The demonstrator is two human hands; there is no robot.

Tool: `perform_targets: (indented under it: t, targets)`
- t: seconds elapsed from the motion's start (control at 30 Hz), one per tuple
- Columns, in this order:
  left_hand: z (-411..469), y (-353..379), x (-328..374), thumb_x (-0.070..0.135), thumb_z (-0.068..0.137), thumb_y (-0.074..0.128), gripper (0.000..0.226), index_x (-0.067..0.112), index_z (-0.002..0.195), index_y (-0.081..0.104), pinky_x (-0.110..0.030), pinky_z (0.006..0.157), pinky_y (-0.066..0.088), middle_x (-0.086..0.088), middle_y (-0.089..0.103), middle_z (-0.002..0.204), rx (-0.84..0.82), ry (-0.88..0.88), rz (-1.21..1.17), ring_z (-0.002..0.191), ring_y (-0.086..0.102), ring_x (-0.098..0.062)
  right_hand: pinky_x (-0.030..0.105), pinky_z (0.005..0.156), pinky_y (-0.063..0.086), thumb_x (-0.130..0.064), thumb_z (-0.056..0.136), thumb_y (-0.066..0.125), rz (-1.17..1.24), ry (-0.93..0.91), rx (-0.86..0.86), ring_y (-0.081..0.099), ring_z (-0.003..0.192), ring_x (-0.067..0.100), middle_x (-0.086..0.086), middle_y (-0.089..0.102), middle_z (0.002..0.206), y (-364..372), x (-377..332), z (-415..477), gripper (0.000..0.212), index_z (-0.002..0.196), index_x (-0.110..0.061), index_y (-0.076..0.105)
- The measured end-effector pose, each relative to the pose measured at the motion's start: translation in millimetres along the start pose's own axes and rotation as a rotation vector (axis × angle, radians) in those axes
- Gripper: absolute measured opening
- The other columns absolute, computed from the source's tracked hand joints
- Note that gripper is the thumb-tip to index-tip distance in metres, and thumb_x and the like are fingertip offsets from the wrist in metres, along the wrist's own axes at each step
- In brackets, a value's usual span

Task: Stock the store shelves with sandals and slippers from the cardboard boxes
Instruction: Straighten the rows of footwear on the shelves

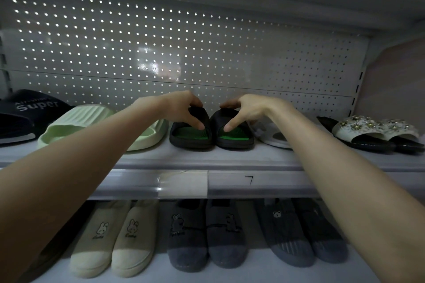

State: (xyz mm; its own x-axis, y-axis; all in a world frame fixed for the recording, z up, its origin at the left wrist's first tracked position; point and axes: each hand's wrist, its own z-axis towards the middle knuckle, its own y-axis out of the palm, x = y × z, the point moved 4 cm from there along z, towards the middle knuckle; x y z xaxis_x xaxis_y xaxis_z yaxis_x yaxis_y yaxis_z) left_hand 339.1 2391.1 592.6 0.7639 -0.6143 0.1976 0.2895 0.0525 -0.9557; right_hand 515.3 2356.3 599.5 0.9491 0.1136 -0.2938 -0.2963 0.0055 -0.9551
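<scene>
The perforated white back panel (pixel 207 48) filled the rear of the bay, with two shelves running across it. The person's two bare forearms reached in over the front edge of the upper shelf (pixel 230 158). The left forearm crossed in front of a pale green ridged slide (pixel 92 119), and the right one hid part of a white slide (pixel 273 139).

Near the middle of that shelf, set back from its front edge, stood a pair of black slides with green footbeds, side by side and close together, open heels toward the camera. The left hand (pixel 181 108) gripped the band of the left black slide (pixel 190 139), fingers curled over its top and thumb tucked into the opening. The right hand (pixel 243 110) held the right black slide (pixel 234 139) the same way.

At the shelf's left end lay a navy slide (pixel 27 112) printed "Super" in white; the smaller line above that word was too blurred to read. Toward the right end sat a pair of beaded white sandals (pixel 372 131) on black soles.

On the lower shelf (pixel 253 266) three pairs pointed outward: cream rabbit slippers (pixel 115 241), dark grey rabbit slippers (pixel 207 236) and grey bear slippers (pixel 299 232). The small script under each rabbit could not be made out.

Along the upper shelf's front edge ran a clear price rail (pixel 287 182) holding a blank white label (pixel 184 182), with a handwritten mark like "7" just beside it.
</scene>
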Motion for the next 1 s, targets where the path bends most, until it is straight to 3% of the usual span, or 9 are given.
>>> perform_targets:
  t: [0.1, 0.2, 0.53, 0.67, 1.0]
  targets:
    - [1, -2, 4, 0.037, 0.072, 0.077, 0.059, 0.018, 0.125, 0.058, -0.038, 0.094, 0.048, -0.002, 0.062, 0.119, -0.020, 0.013, 0.022, 0.104, 0.058, -0.022, 0.024, 0.083, 0.046, -0.035, 0.074, 0.077, 0.036, 0.009, -0.009, 0.043, 0.131, 0.018, -0.007, 0.039, 0.149, -2, -1, -1, 0.078, 0.142, -0.032, 0.039]
    - [2, -2, 7, 0.038, 0.073, 0.076, 0.053, 0.020, 0.121, 0.061, -0.036, 0.091, 0.049, -0.002, 0.064, 0.113, -0.005, 0.008, 0.039, 0.100, 0.058, -0.022, 0.023, 0.085, 0.041, -0.036, 0.074, 0.077, 0.013, -0.001, -0.001, 0.042, 0.132, 0.017, -0.008, 0.040, 0.148, -2, 0, 0, 0.076, 0.141, -0.033, 0.040]
    - [7, 2, 4, 0.036, 0.076, 0.073, 0.049, 0.021, 0.121, 0.061, -0.028, 0.089, 0.043, 0.000, 0.065, 0.112, 0.003, 0.012, 0.024, 0.096, 0.055, -0.018, 0.021, 0.088, 0.035, -0.040, 0.076, 0.075, -0.037, 0.015, 0.025, 0.042, 0.131, 0.016, -0.008, 0.042, 0.146, 1, 3, 7, 0.074, 0.141, -0.037, 0.039]
    - [8, 2, 2, 0.035, 0.076, 0.074, 0.049, 0.022, 0.121, 0.062, -0.024, 0.084, 0.039, 0.002, 0.064, 0.112, 0.001, 0.016, 0.006, 0.093, 0.052, -0.014, 0.022, 0.086, 0.042, -0.040, 0.074, 0.076, -0.007, 0.031, 0.016, 0.047, 0.126, 0.018, -0.006, 0.043, 0.145, 0, 4, 8, 0.074, 0.140, -0.038, 0.041]
    - [8, 1, 3, 0.036, 0.076, 0.073, 0.050, 0.021, 0.122, 0.061, -0.025, 0.088, 0.041, 0.002, 0.064, 0.115, -0.016, 0.027, 0.008, 0.100, 0.056, -0.016, 0.022, 0.084, 0.040, -0.040, 0.076, 0.075, -0.024, 0.032, 0.004, 0.045, 0.128, 0.018, -0.006, 0.042, 0.146, 1, 2, 8, 0.074, 0.141, -0.037, 0.039]
